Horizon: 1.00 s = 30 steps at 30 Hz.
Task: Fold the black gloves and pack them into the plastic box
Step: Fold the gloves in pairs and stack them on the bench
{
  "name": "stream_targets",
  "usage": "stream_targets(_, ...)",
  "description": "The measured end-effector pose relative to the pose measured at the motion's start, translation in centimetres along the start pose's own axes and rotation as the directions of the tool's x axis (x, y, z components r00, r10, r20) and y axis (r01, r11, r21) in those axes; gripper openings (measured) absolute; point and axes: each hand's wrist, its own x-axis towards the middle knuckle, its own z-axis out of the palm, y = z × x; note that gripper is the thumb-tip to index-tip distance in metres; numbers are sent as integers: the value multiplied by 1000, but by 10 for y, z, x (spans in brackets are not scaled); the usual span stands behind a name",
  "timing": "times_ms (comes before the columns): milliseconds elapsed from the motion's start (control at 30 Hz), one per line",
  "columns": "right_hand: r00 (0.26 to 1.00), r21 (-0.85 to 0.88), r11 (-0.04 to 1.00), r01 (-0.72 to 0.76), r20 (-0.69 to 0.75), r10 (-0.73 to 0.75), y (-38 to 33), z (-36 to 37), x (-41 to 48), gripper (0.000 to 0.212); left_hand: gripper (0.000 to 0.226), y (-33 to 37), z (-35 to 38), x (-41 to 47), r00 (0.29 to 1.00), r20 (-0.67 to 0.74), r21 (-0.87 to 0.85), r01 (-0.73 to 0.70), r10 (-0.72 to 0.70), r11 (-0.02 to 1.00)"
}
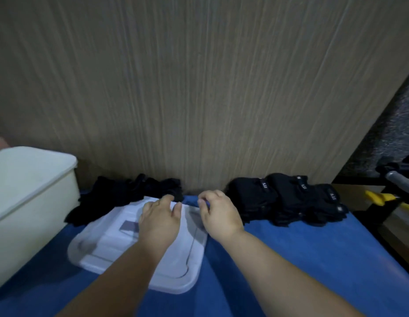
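Note:
A loose heap of black gloves point(121, 195) lies at the back left of the blue table. At the back right sit folded black gloves point(283, 197) with small white labels, in a row of stacks. A translucent white lid point(176, 266) lies flat in the middle. My left hand point(160, 218) rests on the lid's far part with fingers spread. My right hand point(219, 213) is at the lid's far right corner, fingers curled; whether they grip the rim is unclear. The cream plastic box point(31, 191) stands at the left.
A wood-grain panel point(199, 88) rises right behind the gloves. The blue table cover point(290, 259) ends at the right edge, where a metal bar point(400, 181) and a yellow object point(379, 197) sit over a dark frame.

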Motion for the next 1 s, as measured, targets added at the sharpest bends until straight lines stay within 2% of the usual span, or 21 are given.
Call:
stream_targets(233, 985, 51, 992, -118, 129, 111, -17, 45, 27, 43, 41, -38, -9, 23, 994, 13, -37, 105, -105, 994)
stream_targets(433, 985, -62, 990, -124, 109, 131, -23, 66, 52, 48, 48, -49, -8, 39, 993, 40, 48, 105, -107, 993)
stream_targets(567, 987, -149, 983, -109, 105, 125, -27, 78, 63, 41, 49, -53, -6, 44, 994, 58, 49, 87, -90, 995)
stream_targets(700, 994, -59, 994, -91, 53, 95, -26, 83, 62, 31, 48, -56, -6, 47, 995, 46, -8, 94, -93, 996)
stream_targets(900, 996, 230, 973, -27, -74, 45, -25, 63, 43, 11, 39, -53, -11, 38, 994, -78, -291, 51, -77, 955)
stream_targets(1000, 996, 292, 956, 17, -87, 9, -16, 44, 19, 14, 39, -43, -16, 28, 988, -143, -392, 2, -64, 920)
